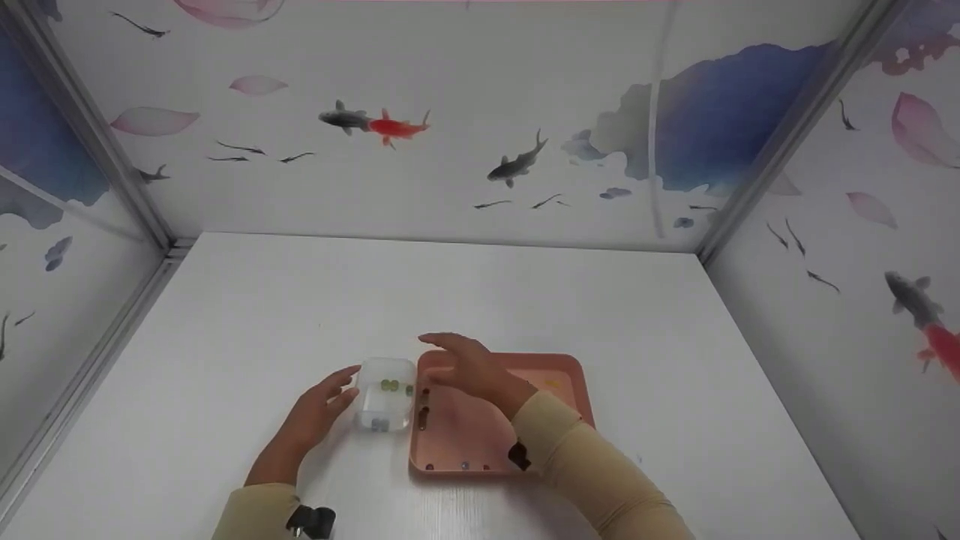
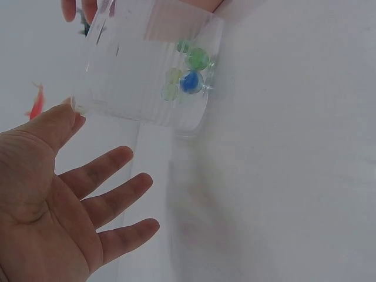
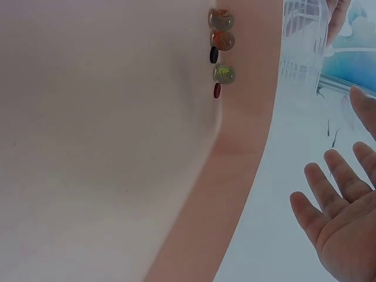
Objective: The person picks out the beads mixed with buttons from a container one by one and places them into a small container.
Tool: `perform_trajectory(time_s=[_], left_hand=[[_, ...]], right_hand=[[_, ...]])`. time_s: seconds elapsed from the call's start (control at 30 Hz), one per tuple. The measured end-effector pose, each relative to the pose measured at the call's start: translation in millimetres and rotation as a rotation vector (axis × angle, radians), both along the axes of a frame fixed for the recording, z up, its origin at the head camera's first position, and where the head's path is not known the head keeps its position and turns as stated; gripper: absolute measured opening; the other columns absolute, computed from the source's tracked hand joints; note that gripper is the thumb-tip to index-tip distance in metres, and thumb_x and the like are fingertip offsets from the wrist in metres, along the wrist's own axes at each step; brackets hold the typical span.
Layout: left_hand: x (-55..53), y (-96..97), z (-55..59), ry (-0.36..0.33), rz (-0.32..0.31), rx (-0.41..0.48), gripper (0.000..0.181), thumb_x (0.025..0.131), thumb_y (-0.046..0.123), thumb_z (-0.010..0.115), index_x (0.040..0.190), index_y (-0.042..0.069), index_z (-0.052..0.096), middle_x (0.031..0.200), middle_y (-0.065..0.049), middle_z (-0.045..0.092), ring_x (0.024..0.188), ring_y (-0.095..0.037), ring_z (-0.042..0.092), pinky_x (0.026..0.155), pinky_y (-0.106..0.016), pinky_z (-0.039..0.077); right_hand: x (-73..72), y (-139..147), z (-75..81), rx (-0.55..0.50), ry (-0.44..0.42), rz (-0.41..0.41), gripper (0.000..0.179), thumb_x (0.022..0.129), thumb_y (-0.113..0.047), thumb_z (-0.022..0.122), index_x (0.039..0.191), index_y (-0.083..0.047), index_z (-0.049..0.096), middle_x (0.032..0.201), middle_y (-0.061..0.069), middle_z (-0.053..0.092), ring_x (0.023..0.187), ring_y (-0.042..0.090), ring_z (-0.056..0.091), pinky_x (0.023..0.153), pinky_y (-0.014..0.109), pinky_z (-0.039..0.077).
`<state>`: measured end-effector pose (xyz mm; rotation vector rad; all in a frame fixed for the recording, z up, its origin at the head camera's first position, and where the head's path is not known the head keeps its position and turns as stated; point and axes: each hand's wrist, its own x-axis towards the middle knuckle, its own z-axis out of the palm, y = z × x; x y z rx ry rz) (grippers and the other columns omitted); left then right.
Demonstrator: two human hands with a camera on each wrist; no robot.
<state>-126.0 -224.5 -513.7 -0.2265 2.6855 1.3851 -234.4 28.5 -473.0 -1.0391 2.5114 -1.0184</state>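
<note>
A clear plastic box (image 1: 373, 405) stands against the left side of a pink tray (image 1: 495, 442). Green marbles (image 1: 389, 385) and a blue marble (image 2: 191, 81) lie inside the box. My left hand (image 1: 319, 412) is at the box's left side, its fingertips right by the wall and its fingers spread in the left wrist view. Over the tray's left part is my right hand (image 1: 476, 371), with loosely extended fingers and nothing visible in them. Several marbles (image 3: 223, 40) and small dark and red flat pieces (image 3: 214, 55) line up along the tray's edge.
More small beads or marbles (image 1: 465, 466) rest along the tray's near edge, and a yellow piece (image 1: 551, 383) shows near its far right. The white table (image 1: 262, 300) is bounded by panels (image 1: 465, 82) printed with fish and petals.
</note>
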Motion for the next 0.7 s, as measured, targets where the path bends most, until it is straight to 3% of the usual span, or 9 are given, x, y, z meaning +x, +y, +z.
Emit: perform_trajectory(time_s=[0.13,0.37,0.57,0.7], left_hand=[[0.3,0.4,0.6,-0.01,0.003,0.0,0.059,0.098,0.048,0.047,0.148,0.018,0.04,0.148,-0.02,0.041,0.135,-0.045,0.037,0.104,-0.062,0.035],[-0.1,1.8,2.4,-0.021,0.012,-0.001,0.049,0.102,0.034,0.05,0.147,0.018,0.041,0.146,-0.022,0.043,0.134,-0.046,0.037,0.103,-0.062,0.037],[-1.4,0.8,0.3,-0.03,0.015,0.007,0.059,0.097,0.049,0.048,0.148,0.019,0.041,0.147,-0.022,0.042,0.135,-0.046,0.036,0.104,-0.062,0.036],[-2.1,0.6,-0.2,-0.029,0.018,0.003,0.057,0.099,0.047,0.048,0.148,0.019,0.041,0.147,-0.021,0.042,0.135,-0.045,0.036,0.104,-0.062,0.036]], right_hand=[[-1.4,3.3,-1.8,0.002,-0.022,-0.01,0.058,0.09,-0.027,0.071,0.142,-0.015,0.049,0.145,0.004,0.048,0.137,0.024,0.04,0.11,0.043,0.037],[-2.8,6.7,-3.9,-0.017,-0.028,-0.011,0.057,0.09,-0.022,0.071,0.142,-0.013,0.049,0.144,0.005,0.049,0.137,0.025,0.041,0.109,0.042,0.039],[-5.4,7.8,-8.0,-0.05,-0.06,-0.011,0.057,0.09,-0.022,0.071,0.141,-0.011,0.05,0.144,0.006,0.049,0.137,0.025,0.041,0.108,0.044,0.039],[-7.3,8.0,-10.3,-0.047,-0.075,-0.025,0.057,0.09,-0.026,0.071,0.141,-0.012,0.05,0.144,0.007,0.049,0.136,0.026,0.041,0.107,0.045,0.04]])
